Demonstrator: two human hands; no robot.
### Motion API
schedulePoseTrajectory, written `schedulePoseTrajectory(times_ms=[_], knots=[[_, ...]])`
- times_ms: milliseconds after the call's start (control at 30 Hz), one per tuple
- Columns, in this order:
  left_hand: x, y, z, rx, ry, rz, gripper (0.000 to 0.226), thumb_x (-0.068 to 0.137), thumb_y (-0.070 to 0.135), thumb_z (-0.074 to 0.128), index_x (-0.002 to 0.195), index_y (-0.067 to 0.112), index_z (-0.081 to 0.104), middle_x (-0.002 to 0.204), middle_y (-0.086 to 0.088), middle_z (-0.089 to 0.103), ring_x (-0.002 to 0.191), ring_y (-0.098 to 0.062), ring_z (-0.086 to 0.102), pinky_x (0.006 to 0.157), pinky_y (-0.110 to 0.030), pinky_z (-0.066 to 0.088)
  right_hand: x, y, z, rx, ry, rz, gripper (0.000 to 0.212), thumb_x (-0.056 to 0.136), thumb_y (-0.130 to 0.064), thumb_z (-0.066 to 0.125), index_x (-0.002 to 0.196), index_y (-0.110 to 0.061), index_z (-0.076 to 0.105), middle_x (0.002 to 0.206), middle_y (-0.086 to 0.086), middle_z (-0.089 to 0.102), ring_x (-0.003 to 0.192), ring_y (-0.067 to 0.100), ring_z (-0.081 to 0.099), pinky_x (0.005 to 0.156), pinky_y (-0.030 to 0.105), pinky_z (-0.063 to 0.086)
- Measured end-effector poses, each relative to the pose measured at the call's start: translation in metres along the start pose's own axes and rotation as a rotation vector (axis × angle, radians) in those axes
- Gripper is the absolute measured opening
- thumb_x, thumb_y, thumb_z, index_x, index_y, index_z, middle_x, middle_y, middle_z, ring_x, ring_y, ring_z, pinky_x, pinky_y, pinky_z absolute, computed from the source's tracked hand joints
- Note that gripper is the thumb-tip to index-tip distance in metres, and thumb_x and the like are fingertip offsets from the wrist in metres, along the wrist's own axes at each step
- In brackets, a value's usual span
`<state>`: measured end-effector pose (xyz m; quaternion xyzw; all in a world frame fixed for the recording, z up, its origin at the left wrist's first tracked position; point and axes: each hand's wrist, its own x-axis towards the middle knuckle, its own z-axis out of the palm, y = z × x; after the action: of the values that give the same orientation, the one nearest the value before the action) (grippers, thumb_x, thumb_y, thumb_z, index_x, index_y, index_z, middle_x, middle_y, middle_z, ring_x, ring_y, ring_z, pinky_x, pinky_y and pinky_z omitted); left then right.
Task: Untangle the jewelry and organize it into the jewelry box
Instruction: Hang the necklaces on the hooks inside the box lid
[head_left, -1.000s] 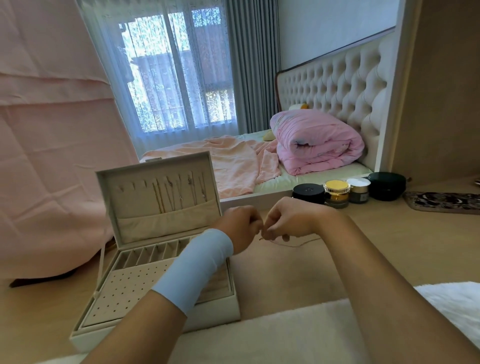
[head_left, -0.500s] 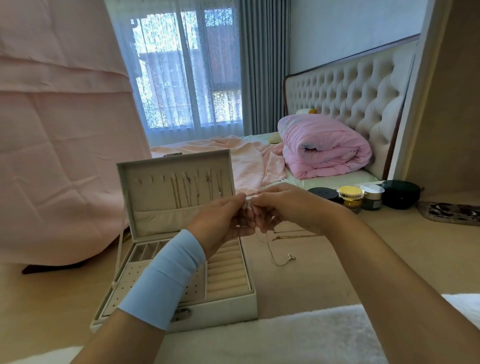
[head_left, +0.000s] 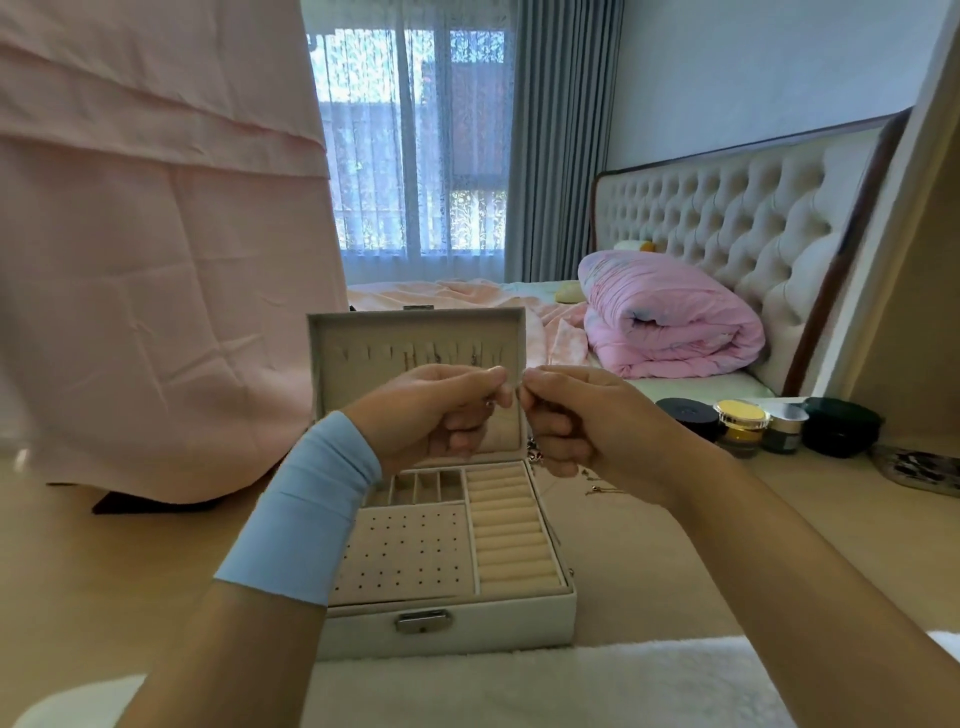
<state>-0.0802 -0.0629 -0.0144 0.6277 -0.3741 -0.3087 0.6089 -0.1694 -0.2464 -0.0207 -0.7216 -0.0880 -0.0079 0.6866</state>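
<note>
A white jewelry box (head_left: 447, 626) stands open on the wooden table in front of me, its lid upright with several necklaces hanging inside. My left hand (head_left: 436, 415) and my right hand (head_left: 566, 421) are raised in front of the lid, fingertips almost touching, both pinching a thin necklace chain (head_left: 531, 451) that dangles below my right fingers. A second chain (head_left: 597, 488) lies on the table right of the box, partly hidden by my right wrist. A light blue band covers my left wrist.
Several cosmetic jars (head_left: 740, 423) line the table's far right, with a patterned tray (head_left: 919, 467) beyond them. A white fluffy mat (head_left: 519, 686) covers the near edge. A pink cloth (head_left: 156, 260) hangs at left. A bed with a pink duvet (head_left: 670, 322) lies behind.
My hands lifted the chain off the table to lid height, and they moved left over the box. The view shifted, bringing the box to the centre.
</note>
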Motion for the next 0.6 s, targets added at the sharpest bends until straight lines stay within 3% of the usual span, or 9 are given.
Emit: schedulePoseTrajectory(times_ms=[133,300,333,400,467,600], knots=[[-0.025,0.013,-0.022,0.103,-0.102,0.045,0.022,0.086,0.034,0.067,0.082,0.014,0.073,0.054,-0.001,0.036,0.059,-0.019,0.048,0.064,-0.025,0.049,0.004,-0.011,0.012,-0.048,-0.03,-0.04,0.028,0.105,-0.024,0.047,0.086,-0.013,0.063,0.061,-0.001,0.037,0.048,0.011,0.025,0.045,0.025,0.02],[-0.042,0.019,-0.042,0.047,0.085,0.199,0.029,0.092,0.024,0.054,0.067,0.021,0.068,0.057,-0.003,0.032,0.057,-0.019,0.05,0.084,-0.04,0.055,0.028,-0.022,0.035,-0.112,-0.042,-0.068,0.026,0.104,-0.025,0.05,0.086,-0.017,0.067,0.061,-0.001,0.043,0.046,0.011,0.027,0.041,0.021,0.022],[-0.045,0.019,-0.046,0.029,0.13,0.208,0.027,0.092,0.024,0.057,0.068,0.02,0.068,0.058,-0.004,0.031,0.053,-0.018,0.046,0.081,-0.042,0.057,0.035,-0.024,0.04,-0.133,-0.024,-0.076,0.025,0.104,-0.025,0.051,0.086,-0.017,0.067,0.061,-0.001,0.044,0.045,0.011,0.028,0.04,0.021,0.023],[-0.05,0.02,-0.055,0.041,0.269,0.216,0.018,0.091,0.025,0.061,0.077,0.015,0.067,0.059,-0.004,0.035,0.047,-0.015,0.038,0.061,-0.036,0.058,0.049,-0.028,0.049,-0.21,0.051,-0.104,0.024,0.103,-0.025,0.054,0.088,-0.016,0.07,0.06,-0.001,0.047,0.044,0.011,0.032,0.039,0.02,0.026],[-0.055,0.02,-0.064,0.147,0.469,0.228,0.016,0.09,0.025,0.062,0.083,0.011,0.067,0.056,-0.001,0.039,0.044,-0.015,0.035,0.044,-0.027,0.048,0.064,-0.027,0.059,-0.332,0.152,-0.142,0.021,0.101,-0.027,0.058,0.09,-0.016,0.071,0.059,-0.003,0.05,0.043,0.009,0.036,0.04,0.02,0.029],[-0.054,0.009,-0.081,0.413,0.818,0.214,0.014,0.088,0.028,0.069,0.084,0.015,0.071,0.052,0.01,0.051,0.047,-0.009,0.043,0.046,-0.025,0.041,0.094,-0.015,0.074,-0.572,0.331,-0.247,0.013,0.096,-0.029,0.065,0.093,-0.02,0.074,0.058,-0.021,0.059,0.053,-0.004,0.053,0.056,0.016,0.037]])
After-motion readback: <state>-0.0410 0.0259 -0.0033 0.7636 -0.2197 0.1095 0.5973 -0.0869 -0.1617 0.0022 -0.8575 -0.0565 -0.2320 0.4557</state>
